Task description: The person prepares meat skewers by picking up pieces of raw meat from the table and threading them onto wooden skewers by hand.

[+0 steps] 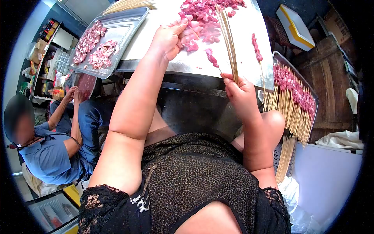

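Note:
My right hand (241, 89) is closed around a bundle of bare wooden skewers (230, 46), which point up and away over the white table (251, 23). The same hand also holds one skewer with a few pieces of red meat (211, 57) near its tip. My left hand (180, 34) is at the near side of a pile of raw meat pieces (202, 15), its fingers curled in on a piece of meat that they partly hide. A threaded meat skewer (256, 47) lies on the table to the right.
A metal tray (131, 29) at left holds two heaps of cut meat. At right, a tray is stacked with many meat skewers (292, 87). Another person (54, 156) sits at left, hands near a container of meat (85, 84). A white-and-yellow box (295, 29) stands back right.

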`<state>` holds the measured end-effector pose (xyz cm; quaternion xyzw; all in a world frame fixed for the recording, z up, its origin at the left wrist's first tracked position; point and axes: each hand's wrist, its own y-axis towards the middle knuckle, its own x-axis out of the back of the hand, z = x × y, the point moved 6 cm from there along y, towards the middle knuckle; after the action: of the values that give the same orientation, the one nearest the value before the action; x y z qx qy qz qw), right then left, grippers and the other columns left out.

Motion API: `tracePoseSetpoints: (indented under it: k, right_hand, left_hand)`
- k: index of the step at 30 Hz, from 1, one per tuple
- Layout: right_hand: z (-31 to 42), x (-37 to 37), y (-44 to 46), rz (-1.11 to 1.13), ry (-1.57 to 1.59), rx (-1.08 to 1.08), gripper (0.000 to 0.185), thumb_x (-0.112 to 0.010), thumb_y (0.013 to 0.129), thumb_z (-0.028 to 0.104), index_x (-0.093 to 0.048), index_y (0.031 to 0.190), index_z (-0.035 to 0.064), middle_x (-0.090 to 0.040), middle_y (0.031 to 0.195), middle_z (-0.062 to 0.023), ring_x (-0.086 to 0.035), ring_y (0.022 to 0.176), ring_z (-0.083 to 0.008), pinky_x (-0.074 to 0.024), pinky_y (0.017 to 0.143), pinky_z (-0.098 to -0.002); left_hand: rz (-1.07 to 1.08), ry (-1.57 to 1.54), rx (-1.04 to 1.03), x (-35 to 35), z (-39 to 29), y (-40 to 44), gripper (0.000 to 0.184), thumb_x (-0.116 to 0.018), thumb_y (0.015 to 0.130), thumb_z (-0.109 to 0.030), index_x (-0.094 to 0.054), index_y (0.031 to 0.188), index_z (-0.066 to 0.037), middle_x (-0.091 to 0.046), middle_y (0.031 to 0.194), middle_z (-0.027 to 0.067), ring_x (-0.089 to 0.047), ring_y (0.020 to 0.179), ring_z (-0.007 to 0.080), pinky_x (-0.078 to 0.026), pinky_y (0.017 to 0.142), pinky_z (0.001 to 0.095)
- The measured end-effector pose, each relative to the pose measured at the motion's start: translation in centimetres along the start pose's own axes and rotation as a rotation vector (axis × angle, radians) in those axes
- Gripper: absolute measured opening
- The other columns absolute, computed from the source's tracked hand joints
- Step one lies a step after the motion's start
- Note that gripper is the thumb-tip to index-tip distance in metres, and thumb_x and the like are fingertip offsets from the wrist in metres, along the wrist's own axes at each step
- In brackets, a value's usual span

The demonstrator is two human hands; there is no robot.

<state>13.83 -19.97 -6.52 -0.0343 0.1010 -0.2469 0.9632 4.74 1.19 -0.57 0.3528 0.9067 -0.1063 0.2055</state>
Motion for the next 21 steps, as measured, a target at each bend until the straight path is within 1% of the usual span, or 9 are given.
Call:
tracePoseSetpoints:
  k: [4, 7, 9, 12, 13, 15, 16, 18, 21]
  right_hand:
    - [0.2, 0.2, 0.0, -0.012, -0.064, 0.011, 0.021, -0.051, 0.090, 0.007, -0.059, 0.107, -0.0022, -0.042, 0.061, 0.0077, -0.034, 0.051, -0.0012, -0.0262, 0.046, -0.0166]
    - [-0.1, 0.5, 0.3, -0.030, -0.087, 0.074, 0.021, -0.051, 0.090, 0.008, -0.060, 0.106, -0.0017, -0.042, 0.062, 0.0080, -0.034, 0.052, -0.0011, -0.0263, 0.047, -0.0166]
    - [-0.4, 0.5, 0.4, -0.033, -0.087, 0.103, 0.020, -0.052, 0.090, 0.008, -0.061, 0.107, -0.0012, -0.043, 0.063, 0.0080, -0.035, 0.053, -0.0009, -0.0268, 0.047, -0.0163]
    - [-0.9, 0.4, 0.7, -0.076, -0.129, 0.155, 0.020, -0.053, 0.090, 0.008, -0.061, 0.107, -0.0012, -0.044, 0.064, 0.0078, -0.036, 0.054, -0.0007, -0.0277, 0.048, -0.0157]
    - [-1.1, 0.4, 0.7, -0.074, -0.132, 0.154, 0.020, -0.053, 0.090, 0.008, -0.061, 0.107, -0.0012, -0.044, 0.064, 0.0078, -0.036, 0.054, -0.0007, -0.0277, 0.048, -0.0157]
    - [-0.9, 0.5, 0.7, -0.111, -0.208, 0.208, 0.019, -0.056, 0.089, 0.011, -0.065, 0.104, 0.0027, -0.047, 0.062, 0.0079, -0.041, 0.053, -0.0018, -0.0342, 0.048, -0.0178]
    - [-0.7, 0.4, 0.7, -0.107, -0.213, 0.208, 0.019, -0.056, 0.089, 0.011, -0.065, 0.104, 0.0027, -0.047, 0.062, 0.0079, -0.041, 0.053, -0.0018, -0.0342, 0.048, -0.0178]
    - [-0.4, 0.3, 0.4, -0.112, -0.099, 0.174, 0.019, -0.056, 0.089, 0.011, -0.065, 0.104, 0.0033, -0.048, 0.063, 0.0066, -0.042, 0.054, -0.0021, -0.0349, 0.049, -0.0179]
    - [-0.7, 0.3, 0.6, -0.112, -0.140, 0.172, 0.019, -0.056, 0.089, 0.011, -0.065, 0.104, 0.0028, -0.049, 0.064, 0.0057, -0.042, 0.055, -0.0023, -0.0356, 0.050, -0.0180]
  left_hand:
    - [0.021, -0.030, 0.015, -0.6, 0.3, -0.4, 0.025, -0.046, 0.094, -0.013, -0.051, 0.112, 0.003, -0.059, 0.109, 0.0225, -0.063, 0.095, 0.0288, -0.055, 0.077, 0.0314]
    - [0.040, -0.050, 0.048, -0.8, 0.8, -0.5, 0.026, -0.045, 0.094, -0.015, -0.051, 0.112, 0.003, -0.059, 0.109, 0.0230, -0.062, 0.096, 0.0307, -0.053, 0.082, 0.0349]
    - [0.036, -0.157, 0.090, -1.3, 1.5, -0.8, 0.027, -0.044, 0.095, -0.016, -0.051, 0.112, 0.003, -0.059, 0.110, 0.0228, -0.062, 0.097, 0.0318, -0.052, 0.085, 0.0393]
    - [-0.011, -0.271, 0.104, -1.7, 2.4, -0.9, 0.027, -0.044, 0.095, -0.016, -0.051, 0.113, 0.003, -0.059, 0.110, 0.0222, -0.061, 0.099, 0.0318, -0.052, 0.085, 0.0422]
    - [-0.012, -0.275, 0.103, -1.9, 2.5, -1.1, 0.027, -0.044, 0.095, -0.016, -0.051, 0.113, 0.003, -0.059, 0.110, 0.0222, -0.061, 0.099, 0.0318, -0.052, 0.085, 0.0422]
    - [0.045, -0.264, 0.055, -2.4, 2.2, -1.2, 0.025, -0.045, 0.094, -0.015, -0.051, 0.108, 0.005, -0.060, 0.106, 0.0201, -0.062, 0.096, 0.0296, -0.053, 0.085, 0.0394]
    - [0.043, -0.269, 0.052, -2.3, 2.0, -1.2, 0.025, -0.045, 0.094, -0.015, -0.051, 0.108, 0.005, -0.060, 0.106, 0.0201, -0.062, 0.096, 0.0296, -0.053, 0.085, 0.0394]
    - [0.162, -0.156, -0.021, -2.6, 0.9, -1.3, 0.026, -0.046, 0.094, -0.014, -0.050, 0.111, 0.005, -0.060, 0.105, 0.0199, -0.062, 0.095, 0.0292, -0.052, 0.084, 0.0420]
    - [0.063, -0.075, -0.032, -1.6, 0.4, -1.1, 0.025, -0.046, 0.094, -0.013, -0.051, 0.110, 0.005, -0.062, 0.101, 0.0190, -0.063, 0.089, 0.0278, -0.053, 0.083, 0.0402]
